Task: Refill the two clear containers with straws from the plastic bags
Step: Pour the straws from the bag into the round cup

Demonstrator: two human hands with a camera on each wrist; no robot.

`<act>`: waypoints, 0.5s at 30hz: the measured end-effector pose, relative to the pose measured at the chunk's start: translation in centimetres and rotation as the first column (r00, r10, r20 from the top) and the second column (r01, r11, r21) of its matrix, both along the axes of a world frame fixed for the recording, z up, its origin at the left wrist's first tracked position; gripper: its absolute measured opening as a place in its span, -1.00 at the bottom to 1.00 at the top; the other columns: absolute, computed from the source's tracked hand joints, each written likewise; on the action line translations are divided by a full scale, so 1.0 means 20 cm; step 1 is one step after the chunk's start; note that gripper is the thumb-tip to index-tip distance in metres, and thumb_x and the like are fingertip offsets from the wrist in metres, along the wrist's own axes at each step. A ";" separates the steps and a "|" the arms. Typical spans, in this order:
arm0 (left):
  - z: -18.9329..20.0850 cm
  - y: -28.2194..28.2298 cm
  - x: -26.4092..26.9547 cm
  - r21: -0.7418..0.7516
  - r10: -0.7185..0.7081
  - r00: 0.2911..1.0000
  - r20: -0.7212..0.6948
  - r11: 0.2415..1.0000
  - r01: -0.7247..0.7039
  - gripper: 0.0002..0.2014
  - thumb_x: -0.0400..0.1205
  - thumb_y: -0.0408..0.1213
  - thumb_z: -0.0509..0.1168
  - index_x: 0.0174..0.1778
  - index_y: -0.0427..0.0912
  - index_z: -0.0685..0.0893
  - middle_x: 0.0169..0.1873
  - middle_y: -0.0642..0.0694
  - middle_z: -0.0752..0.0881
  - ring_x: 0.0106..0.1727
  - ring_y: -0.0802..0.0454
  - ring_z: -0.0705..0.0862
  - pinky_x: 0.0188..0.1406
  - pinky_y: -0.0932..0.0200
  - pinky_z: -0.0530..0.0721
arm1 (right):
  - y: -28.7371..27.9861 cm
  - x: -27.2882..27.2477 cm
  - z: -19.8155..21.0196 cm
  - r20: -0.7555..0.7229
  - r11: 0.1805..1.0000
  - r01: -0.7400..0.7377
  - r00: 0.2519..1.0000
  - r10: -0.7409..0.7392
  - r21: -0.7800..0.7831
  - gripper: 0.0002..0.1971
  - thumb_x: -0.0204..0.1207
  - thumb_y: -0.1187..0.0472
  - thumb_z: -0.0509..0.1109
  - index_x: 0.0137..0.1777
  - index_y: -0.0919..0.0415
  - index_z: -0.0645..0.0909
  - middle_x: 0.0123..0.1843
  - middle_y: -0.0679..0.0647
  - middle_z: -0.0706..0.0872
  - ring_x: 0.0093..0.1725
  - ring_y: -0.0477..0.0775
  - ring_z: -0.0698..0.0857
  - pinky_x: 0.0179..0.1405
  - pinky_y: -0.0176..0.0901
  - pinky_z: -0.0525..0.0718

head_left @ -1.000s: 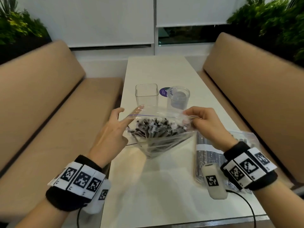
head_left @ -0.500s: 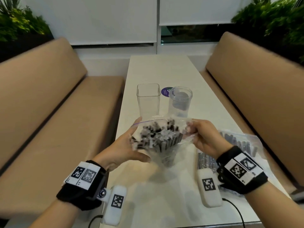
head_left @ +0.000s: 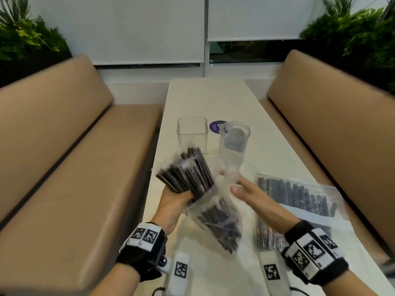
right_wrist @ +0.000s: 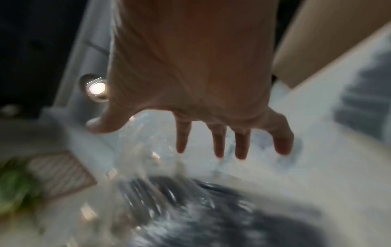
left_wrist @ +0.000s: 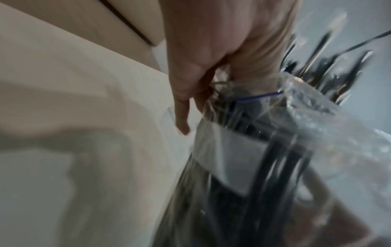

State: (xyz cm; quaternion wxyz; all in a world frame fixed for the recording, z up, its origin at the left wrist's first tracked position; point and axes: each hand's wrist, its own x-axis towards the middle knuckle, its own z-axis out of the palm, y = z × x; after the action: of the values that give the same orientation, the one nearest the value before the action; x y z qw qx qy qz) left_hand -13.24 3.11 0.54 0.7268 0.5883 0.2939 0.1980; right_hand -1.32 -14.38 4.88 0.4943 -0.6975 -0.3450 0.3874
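My left hand (head_left: 177, 201) grips a bundle of dark wrapped straws (head_left: 188, 174) where it sticks out of an open clear zip bag (head_left: 215, 223), held tilted above the table's near part. In the left wrist view the left hand (left_wrist: 211, 70) is wrapped round the straws (left_wrist: 243, 150) at the bag's mouth. My right hand (head_left: 250, 193) hovers beside the bag with straight, spread fingers (right_wrist: 220, 142), holding nothing. Two empty clear containers stand behind: a square one (head_left: 192, 135) and a round one (head_left: 234, 142).
A second zip bag of dark straws (head_left: 292, 201) lies flat on the white table (head_left: 213, 99) at the right. Tan benches (head_left: 64, 167) flank the table. A purple sticker (head_left: 215, 127) sits between the containers.
The left hand has closed round the straws and lifted the bundle partly out of the bag, tilting it left. The right hand let go of the bag's edge and opened.
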 end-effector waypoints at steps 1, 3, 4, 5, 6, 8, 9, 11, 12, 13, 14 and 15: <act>0.05 0.00 0.02 -0.012 -0.006 1.000 0.019 1.000 0.006 -0.51 0.38 -0.23 0.58 0.25 -0.17 0.75 0.09 -0.11 0.86 0.17 -0.06 0.81 0.17 -0.06 0.76 | 0.00 -0.01 0.03 0.084 0.999 -0.032 0.996 0.032 0.000 -0.28 0.07 -0.62 0.34 0.29 -0.75 0.23 0.51 -0.48 0.28 0.50 -0.32 0.34 0.54 -0.10 0.28; 0.13 -0.02 0.07 -0.036 -0.022 0.999 0.038 0.999 0.024 -0.42 0.29 -0.10 0.61 0.25 -0.10 0.74 0.06 -0.08 0.87 0.14 -0.07 0.82 0.11 -0.09 0.77 | 0.04 -0.06 0.05 0.150 0.994 -0.076 0.987 0.065 0.073 -0.14 0.20 -0.31 0.58 0.35 -0.72 0.07 0.39 -0.71 0.26 0.39 -0.60 0.36 0.39 -0.50 0.32; 0.17 -0.04 0.09 -0.031 -0.020 0.999 0.048 0.999 0.021 -0.37 0.25 -0.07 0.62 0.27 -0.09 0.72 0.05 -0.08 0.87 0.12 -0.08 0.83 0.06 -0.07 0.78 | 0.06 -0.07 0.02 0.124 0.989 -0.064 0.991 0.047 0.132 -0.09 0.31 -0.06 0.64 0.44 -0.57 0.08 0.36 -0.70 0.36 0.33 -0.64 0.46 0.28 -0.61 0.42; 0.21 -0.06 0.11 -0.035 -0.009 0.997 0.071 0.999 0.012 -0.31 0.24 -0.09 0.65 0.32 -0.10 0.67 0.05 -0.09 0.87 0.11 -0.09 0.84 0.02 -0.06 0.79 | 0.08 -0.08 -0.01 0.078 0.981 -0.018 0.997 0.003 0.194 -0.09 0.38 0.16 0.63 0.52 -0.39 0.11 0.37 -0.56 0.49 0.30 -0.52 0.59 0.23 -0.56 0.55; 0.24 -0.06 0.13 -0.050 0.001 0.995 0.102 0.999 0.004 -0.26 0.26 -0.12 0.67 0.37 -0.13 0.60 0.04 -0.08 0.87 0.08 -0.07 0.85 -0.01 -0.06 0.80 | 0.10 -0.08 -0.02 0.020 0.965 0.053 0.998 -0.060 0.255 -0.13 0.44 0.31 0.57 0.57 -0.24 0.15 0.37 -0.36 0.60 0.28 -0.32 0.69 0.21 -0.41 0.65; 0.30 -0.04 0.12 -0.108 0.007 0.985 0.174 0.994 0.012 -0.29 0.40 -0.14 0.62 0.43 -0.09 0.46 -0.07 -0.02 0.87 -0.08 0.01 0.85 -0.12 -0.04 0.79 | 0.12 -0.05 -0.02 -0.121 0.921 0.221 0.974 -0.192 0.322 -0.33 0.51 0.42 0.46 0.53 -0.01 0.30 0.31 -0.04 0.74 0.23 0.01 0.78 0.09 -0.21 0.77; 0.34 -0.02 0.11 -0.141 0.002 0.974 0.229 0.990 0.031 -0.38 0.49 -0.16 0.54 0.42 -0.04 0.42 -0.10 -0.03 0.86 -0.14 0.01 0.83 -0.13 -0.01 0.77 | 0.12 -0.01 0.01 -0.206 0.896 0.294 0.950 -0.236 0.333 -0.44 0.53 0.42 0.42 0.47 0.09 0.37 0.26 0.08 0.77 0.19 0.11 0.80 -0.03 -0.23 0.78; 0.40 -0.01 0.08 -0.127 -0.077 0.941 0.330 0.984 0.125 -0.57 0.59 -0.33 0.33 0.34 0.03 0.38 0.01 -0.12 0.85 -0.06 -0.04 0.82 0.02 -0.02 0.73 | 0.12 0.04 0.07 -0.340 0.872 0.363 0.907 -0.250 0.328 -0.55 0.51 0.36 0.41 0.40 0.23 0.44 0.21 0.21 0.79 0.10 0.15 0.82 -0.18 -0.27 0.77; 0.42 0.00 0.07 -0.021 -0.159 0.921 0.355 0.984 0.178 -0.57 0.58 -0.45 0.26 0.31 0.02 0.39 0.12 -0.14 0.84 0.07 -0.05 0.81 0.14 -0.06 0.70 | 0.11 0.07 0.09 -0.371 0.883 0.341 0.904 -0.213 0.324 -0.56 0.49 0.29 0.42 0.37 0.27 0.48 0.19 0.22 0.80 0.06 0.14 0.83 -0.17 -0.24 0.77; 0.43 0.01 0.07 0.131 -0.259 0.902 0.344 0.965 0.227 -0.51 0.55 -0.56 0.19 0.31 0.02 0.40 0.24 -0.12 0.80 0.23 -0.04 0.77 0.28 -0.09 0.65 | 0.11 0.09 0.13 -0.379 0.903 0.280 0.914 -0.147 0.325 -0.61 0.48 0.22 0.41 0.30 0.30 0.57 0.13 0.21 0.83 0.00 0.13 0.84 -0.14 -0.20 0.78; 0.44 0.02 0.07 0.331 -0.373 0.881 0.292 0.903 0.272 -0.39 0.50 -0.64 0.15 0.37 0.06 0.40 0.37 -0.05 0.73 0.40 0.01 0.68 0.42 -0.08 0.57 | 0.12 0.10 0.16 -0.372 0.929 0.224 0.922 -0.104 0.296 -0.70 0.49 0.18 0.38 0.17 0.31 0.68 0.02 0.19 0.85 -0.08 0.10 0.84 -0.14 -0.19 0.78; 0.44 0.03 0.08 0.545 -0.447 0.878 0.172 0.786 0.293 -0.23 0.47 -0.68 0.15 0.48 0.17 0.35 0.50 0.06 0.62 0.54 0.10 0.55 0.51 -0.01 0.48 | 0.13 0.13 0.19 -0.341 0.952 0.160 0.938 -0.065 0.259 -0.76 0.52 0.18 0.33 -0.02 0.30 0.77 -0.11 0.17 0.86 -0.16 0.03 0.84 -0.15 -0.23 0.78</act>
State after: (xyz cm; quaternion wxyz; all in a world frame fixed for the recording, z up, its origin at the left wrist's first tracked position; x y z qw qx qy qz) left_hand -11.66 3.80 9.28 0.6075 0.7676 -0.0011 0.2042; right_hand 1.26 -11.81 8.74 0.6610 -0.5639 -0.2686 0.4158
